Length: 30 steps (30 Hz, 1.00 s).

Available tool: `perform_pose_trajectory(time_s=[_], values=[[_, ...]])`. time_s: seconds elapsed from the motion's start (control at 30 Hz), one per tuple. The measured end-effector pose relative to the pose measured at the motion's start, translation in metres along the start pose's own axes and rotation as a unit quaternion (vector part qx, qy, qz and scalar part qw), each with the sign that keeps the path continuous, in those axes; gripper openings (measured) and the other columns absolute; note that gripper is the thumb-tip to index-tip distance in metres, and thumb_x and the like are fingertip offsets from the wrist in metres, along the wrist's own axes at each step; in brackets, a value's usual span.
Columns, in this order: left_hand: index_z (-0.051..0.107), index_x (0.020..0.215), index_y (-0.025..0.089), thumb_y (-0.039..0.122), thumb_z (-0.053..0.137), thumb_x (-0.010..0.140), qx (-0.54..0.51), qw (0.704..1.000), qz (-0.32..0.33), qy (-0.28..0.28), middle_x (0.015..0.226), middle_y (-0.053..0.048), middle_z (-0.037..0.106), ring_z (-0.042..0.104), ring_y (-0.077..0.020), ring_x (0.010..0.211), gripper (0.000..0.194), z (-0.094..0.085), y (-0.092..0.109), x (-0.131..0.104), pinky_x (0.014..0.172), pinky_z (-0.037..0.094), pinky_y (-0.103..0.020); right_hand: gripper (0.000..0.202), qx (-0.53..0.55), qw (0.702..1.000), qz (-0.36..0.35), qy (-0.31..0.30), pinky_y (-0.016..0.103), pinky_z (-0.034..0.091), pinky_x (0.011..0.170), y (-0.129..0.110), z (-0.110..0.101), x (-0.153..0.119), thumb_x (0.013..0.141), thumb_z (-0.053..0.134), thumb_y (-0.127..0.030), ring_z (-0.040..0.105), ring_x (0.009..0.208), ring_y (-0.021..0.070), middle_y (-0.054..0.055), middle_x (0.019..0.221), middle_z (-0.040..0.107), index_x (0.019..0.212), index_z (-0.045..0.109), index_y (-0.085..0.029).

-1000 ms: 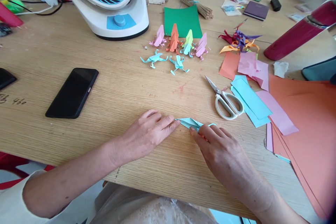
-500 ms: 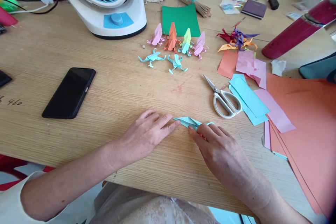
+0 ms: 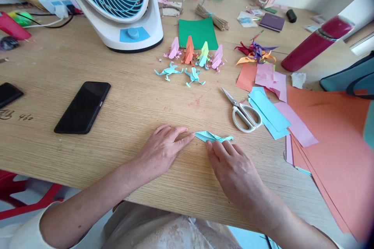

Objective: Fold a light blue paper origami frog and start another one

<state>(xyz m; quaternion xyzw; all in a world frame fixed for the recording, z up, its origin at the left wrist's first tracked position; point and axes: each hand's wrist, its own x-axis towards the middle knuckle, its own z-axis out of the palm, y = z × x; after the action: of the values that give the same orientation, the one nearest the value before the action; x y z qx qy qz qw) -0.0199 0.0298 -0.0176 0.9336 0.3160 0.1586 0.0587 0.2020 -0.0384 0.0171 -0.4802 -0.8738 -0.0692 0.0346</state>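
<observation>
A narrow folded piece of light blue paper [image 3: 209, 136] lies on the wooden table in front of me, pointed at its left end and crumpled with small points at its right. My left hand [image 3: 166, 146] has thumb and index finger closed at the pointed left tip. With curled fingers, my right hand [image 3: 233, 167] holds the near edge of the paper's middle and right part against the table; its fingertips are partly hidden. White-handled scissors [image 3: 247, 116] lie just beyond, to the right. Several folded paper figures [image 3: 193, 76] in blue, pink, orange and green stand farther back.
Blue paper strips [image 3: 270, 113] and large orange sheets [image 3: 330, 144] cover the right side. A black phone [image 3: 83, 107] lies left, a white fan [image 3: 140, 35] stands behind it. A green sheet [image 3: 197, 33] and a dark red flask [image 3: 315, 44] are at the back.
The camera view has shifted a little, so the table things sit slightly differently. My right hand has slid slightly down off the folded paper, showing more of its right end.
</observation>
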Motion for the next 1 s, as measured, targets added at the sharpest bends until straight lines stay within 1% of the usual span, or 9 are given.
perform_pose_trajectory(time_s=[0.13, 0.3, 0.43, 0.5, 0.57, 0.67, 0.83, 0.9, 1.0], values=[[0.049, 0.136, 0.025, 0.009, 0.044, 0.091, -0.010, 1.000, -0.015, -0.006, 0.130, -0.010, 0.053, 0.055, -0.0239, 0.113, 0.048, -0.001, 0.003, -0.003, 0.100, 0.042, -0.048, 0.034, 0.020, 0.999, 0.019, -0.039, 0.036, 0.040, 0.066, 0.006, -0.005, -0.003, 0.085, 0.053, -0.007, 0.052, 0.077, 0.0222, 0.009, 0.087, 0.058, 0.118, 0.059, -0.008], [0.053, 0.131, 0.023, 0.014, 0.050, 0.091, -0.031, 0.999, -0.026, -0.035, 0.128, -0.011, 0.054, 0.052, -0.0246, 0.117, 0.042, -0.017, 0.010, 0.001, 0.100, 0.043, -0.046, 0.037, 0.049, 0.994, 0.044, -0.091, 0.037, 0.037, 0.070, 0.010, -0.014, -0.008, 0.091, 0.053, -0.017, 0.055, 0.082, 0.0229, 0.008, 0.091, 0.059, 0.128, 0.053, -0.015], [0.063, 0.114, 0.020, 0.016, 0.051, 0.092, -0.066, 0.996, -0.052, -0.005, 0.108, -0.007, 0.061, 0.058, -0.0196, 0.101, 0.026, -0.023, 0.016, 0.023, 0.090, 0.048, -0.037, 0.035, 0.049, 0.993, 0.054, -0.093, 0.038, 0.034, 0.070, 0.009, -0.014, -0.008, 0.092, 0.051, -0.017, 0.056, 0.082, 0.0231, 0.008, 0.092, 0.059, 0.127, 0.054, -0.018], [0.065, 0.111, 0.020, 0.016, 0.052, 0.092, -0.079, 0.996, -0.029, 0.004, 0.105, -0.006, 0.062, 0.058, -0.0199, 0.101, 0.024, -0.020, 0.019, 0.040, 0.089, 0.048, -0.036, 0.030, 0.045, 0.994, 0.052, -0.087, 0.037, 0.033, 0.070, 0.011, -0.012, -0.008, 0.092, 0.049, -0.014, 0.055, 0.082, 0.0231, 0.008, 0.091, 0.059, 0.120, 0.057, -0.020], [0.064, 0.112, 0.019, 0.010, 0.048, 0.092, -0.109, 0.994, 0.007, 0.004, 0.105, -0.007, 0.063, 0.058, -0.0184, 0.101, 0.027, -0.016, 0.020, 0.055, 0.090, 0.048, -0.033, 0.025, 0.039, 0.995, 0.050, -0.079, 0.037, 0.032, 0.070, 0.012, -0.009, -0.008, 0.091, 0.049, -0.012, 0.055, 0.083, 0.0229, 0.008, 0.092, 0.058, 0.111, 0.060, -0.021], [0.065, 0.107, 0.018, 0.003, 0.044, 0.090, -0.151, 0.988, 0.032, -0.027, 0.102, -0.006, 0.065, 0.061, -0.0157, 0.096, 0.030, -0.010, 0.021, 0.069, 0.085, 0.048, -0.027, 0.028, 0.030, 0.997, 0.050, -0.059, 0.037, 0.033, 0.071, 0.015, -0.005, -0.007, 0.088, 0.048, -0.007, 0.054, 0.083, 0.0234, 0.009, 0.096, 0.058, 0.109, 0.060, -0.020], [0.064, 0.097, 0.017, 0.007, 0.048, 0.090, -0.163, 0.985, 0.015, -0.057, 0.092, -0.003, 0.065, 0.062, -0.0143, 0.085, 0.020, -0.013, 0.017, 0.063, 0.077, 0.048, -0.025, 0.037, 0.065, 0.997, 0.032, -0.034, 0.038, 0.035, 0.082, 0.021, -0.004, -0.004, 0.084, 0.046, 0.000, 0.055, 0.089, 0.0230, 0.010, 0.100, 0.061, 0.114, 0.057, -0.018], [0.063, 0.093, 0.017, 0.006, 0.049, 0.090, -0.156, 0.985, 0.034, -0.063, 0.091, -0.003, 0.064, 0.062, -0.0139, 0.084, 0.018, -0.016, 0.015, 0.056, 0.076, 0.048, -0.025, 0.038, 0.106, 0.994, 0.015, -0.025, 0.037, 0.034, 0.088, 0.023, -0.002, -0.002, 0.084, 0.044, 0.001, 0.055, 0.094, 0.0219, 0.009, 0.102, 0.062, 0.114, 0.056, -0.018], [0.063, 0.092, 0.016, 0.009, 0.050, 0.091, -0.122, 0.989, 0.071, -0.035, 0.093, -0.005, 0.064, 0.061, -0.0158, 0.088, 0.015, -0.018, 0.011, 0.047, 0.079, 0.048, -0.027, 0.032, 0.166, 0.986, 0.008, 0.002, 0.035, 0.034, 0.090, 0.025, 0.001, 0.001, 0.086, 0.043, 0.001, 0.056, 0.099, 0.0204, 0.008, 0.105, 0.064, 0.109, 0.054, -0.018]])
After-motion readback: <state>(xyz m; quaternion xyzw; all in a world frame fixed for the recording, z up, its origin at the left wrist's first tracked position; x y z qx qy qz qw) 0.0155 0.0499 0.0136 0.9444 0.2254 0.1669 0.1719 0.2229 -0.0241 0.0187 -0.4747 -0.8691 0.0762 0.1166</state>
